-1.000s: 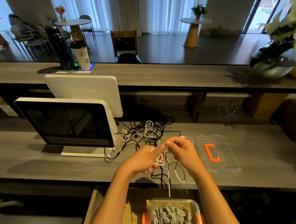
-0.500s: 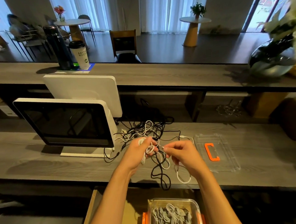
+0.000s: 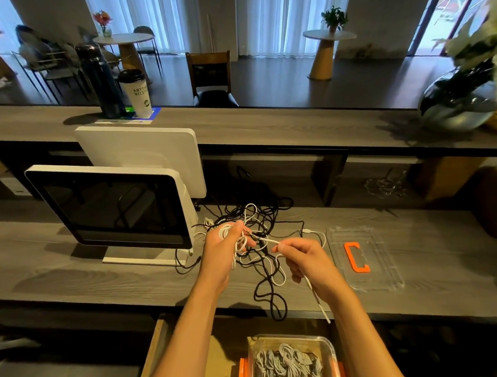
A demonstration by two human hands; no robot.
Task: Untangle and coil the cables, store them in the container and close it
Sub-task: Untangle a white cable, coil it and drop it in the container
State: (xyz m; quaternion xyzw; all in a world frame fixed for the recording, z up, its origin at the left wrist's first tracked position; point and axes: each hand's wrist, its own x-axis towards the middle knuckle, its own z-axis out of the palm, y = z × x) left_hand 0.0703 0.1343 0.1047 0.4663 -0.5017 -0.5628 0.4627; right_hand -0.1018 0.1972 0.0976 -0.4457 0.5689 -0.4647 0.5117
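My left hand (image 3: 222, 251) grips a small bundle of white cable (image 3: 241, 243) above the grey desk. My right hand (image 3: 308, 260) pinches the same white cable a short way along, and its loose end hangs down past the desk's front edge. A tangle of black and white cables (image 3: 252, 220) lies on the desk behind my hands, with black loops trailing toward the front edge. The clear container (image 3: 292, 362) with orange clips sits below the desk, holding several coiled grey cables. Its clear lid (image 3: 363, 257) with an orange handle lies on the desk to the right.
A white point-of-sale screen (image 3: 113, 207) stands on the desk at the left, close to the cable pile. On the raised counter behind are a dark flask (image 3: 100, 80), a paper cup (image 3: 137, 91) and a glass vase (image 3: 461, 102) at the far right.
My hands have drawn apart, the left one moving up and left with the white bundle, the right one sliding right along the cable. The stretch between them is now taut.
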